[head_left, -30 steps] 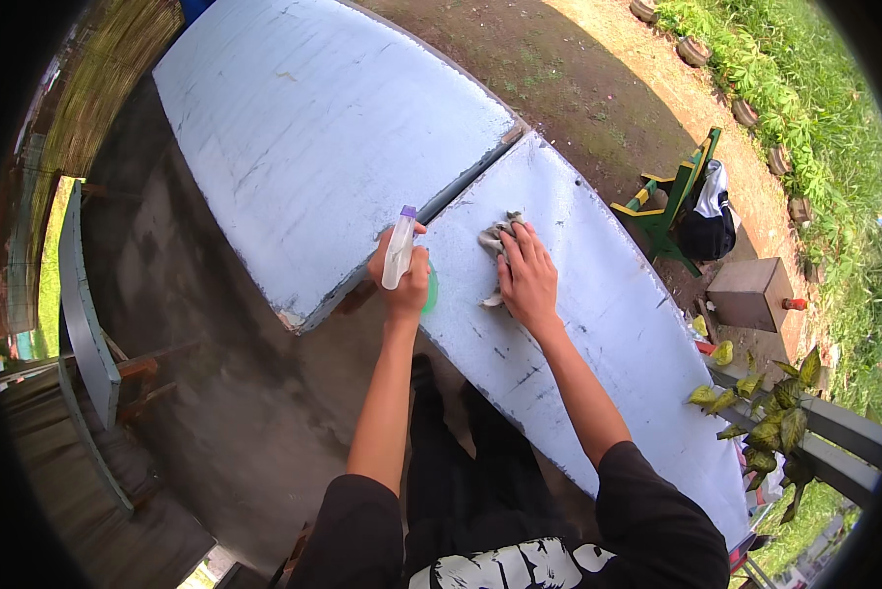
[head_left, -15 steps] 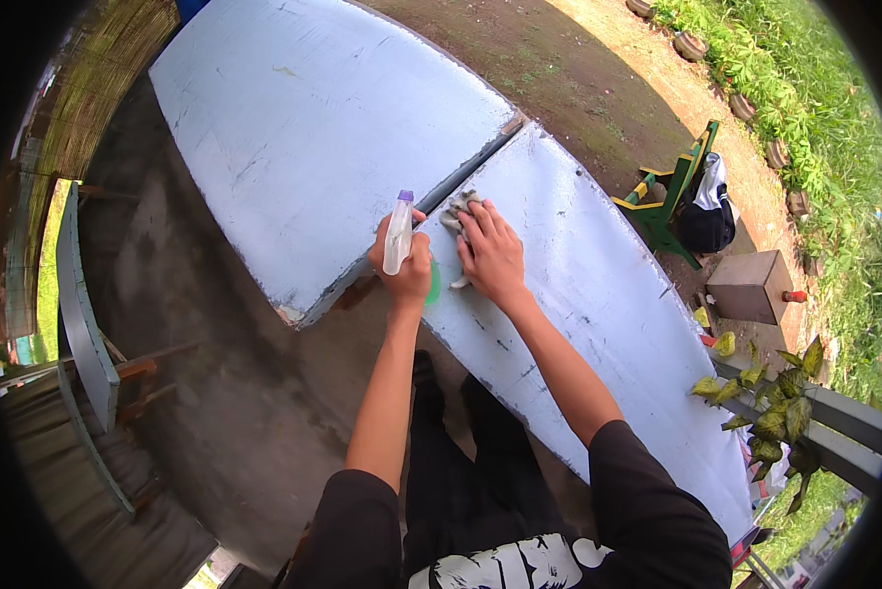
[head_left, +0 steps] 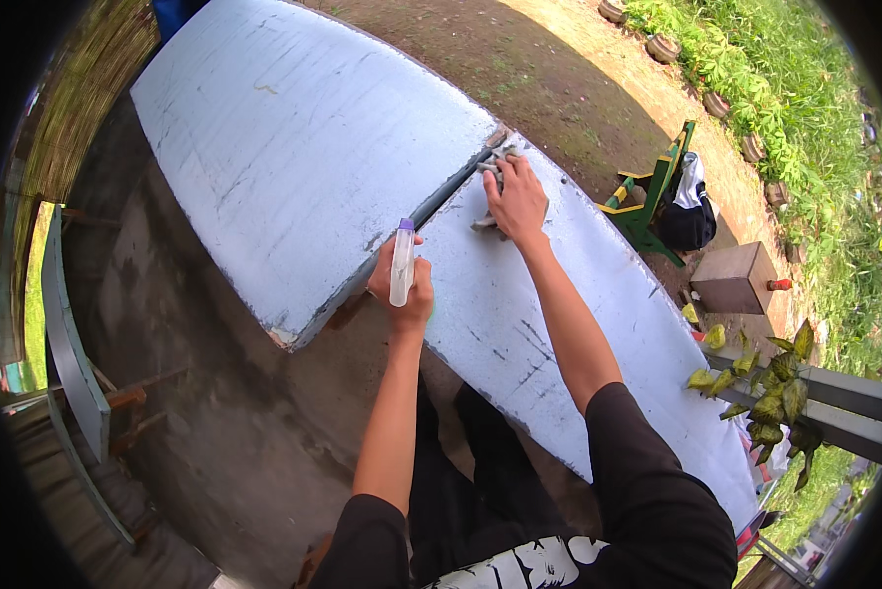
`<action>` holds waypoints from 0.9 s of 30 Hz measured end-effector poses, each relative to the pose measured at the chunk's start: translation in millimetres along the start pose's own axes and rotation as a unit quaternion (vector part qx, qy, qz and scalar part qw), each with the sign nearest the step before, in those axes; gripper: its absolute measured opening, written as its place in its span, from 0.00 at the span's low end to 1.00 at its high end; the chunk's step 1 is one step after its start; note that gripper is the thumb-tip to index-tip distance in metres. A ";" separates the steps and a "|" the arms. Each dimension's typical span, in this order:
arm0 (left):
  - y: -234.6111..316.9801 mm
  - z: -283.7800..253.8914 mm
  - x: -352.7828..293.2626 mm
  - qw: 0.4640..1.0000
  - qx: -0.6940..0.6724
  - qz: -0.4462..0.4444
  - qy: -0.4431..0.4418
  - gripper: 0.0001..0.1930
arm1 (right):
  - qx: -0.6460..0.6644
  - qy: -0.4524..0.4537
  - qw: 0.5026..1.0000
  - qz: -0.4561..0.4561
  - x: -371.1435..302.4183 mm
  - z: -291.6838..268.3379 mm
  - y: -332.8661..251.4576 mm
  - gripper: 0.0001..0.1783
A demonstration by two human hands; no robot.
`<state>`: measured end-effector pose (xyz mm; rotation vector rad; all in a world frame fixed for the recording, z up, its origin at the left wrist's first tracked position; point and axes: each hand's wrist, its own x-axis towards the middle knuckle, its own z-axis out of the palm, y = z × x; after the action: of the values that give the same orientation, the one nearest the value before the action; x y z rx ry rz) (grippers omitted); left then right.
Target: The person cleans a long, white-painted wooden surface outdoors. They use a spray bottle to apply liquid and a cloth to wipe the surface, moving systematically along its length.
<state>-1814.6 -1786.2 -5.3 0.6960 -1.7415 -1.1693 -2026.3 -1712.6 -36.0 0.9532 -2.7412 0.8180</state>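
In my left hand (head_left: 407, 290) is a spray bottle (head_left: 402, 263) with a clear, whitish head and a purple tip, held upright by the gap between two tables; its lower body is mostly hidden. My right hand (head_left: 520, 199) presses a grey cloth (head_left: 495, 175) flat on the right-hand table (head_left: 578, 285), close to its far corner. Part of the cloth sticks out past my fingers. The tabletop is pale blue, scuffed and marked with dark scratches.
A second pale blue table (head_left: 303, 137) stands to the left across a narrow gap. Benches (head_left: 78, 334) are at the far left. Beyond the right table are a green and yellow chair (head_left: 649, 201) with a dark bag (head_left: 687, 218), a brown box (head_left: 736, 279) and a leafy plant (head_left: 780, 393).
My right hand has slid the cloth away from me and slightly right, toward the table's far corner. My left hand keeps its grip on the spray bottle beside the gap.
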 end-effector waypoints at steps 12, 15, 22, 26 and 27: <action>14.6 -6.5 12.3 0.994 -0.059 -0.092 0.011 0.11 | -0.068 0.103 0.991 0.054 -74.1 -28.4 43.1 0.10; 8.5 0.7 12.9 0.998 -0.010 -0.064 -0.008 0.12 | -0.036 0.138 0.982 0.123 -20.9 1.1 20.0 0.13; 4.8 -9.8 18.6 0.992 -0.081 -0.098 0.014 0.11 | 0.062 -0.139 0.978 -0.141 -106.0 -16.1 -50.8 0.28; 9.0 -5.3 23.2 0.993 -0.070 -0.097 -0.001 0.11 | 0.028 -0.150 0.979 -0.138 -190.9 -71.5 -16.9 0.25; 13.8 -5.2 24.1 0.992 -0.069 -0.102 -0.004 0.11 | 0.011 -0.129 0.985 -0.115 -190.5 -77.0 -3.1 0.24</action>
<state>-1820.1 -1802.7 17.0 0.7999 -1.6056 -1.4198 -1877.7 -1571.2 -23.9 1.4402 -2.7571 0.7300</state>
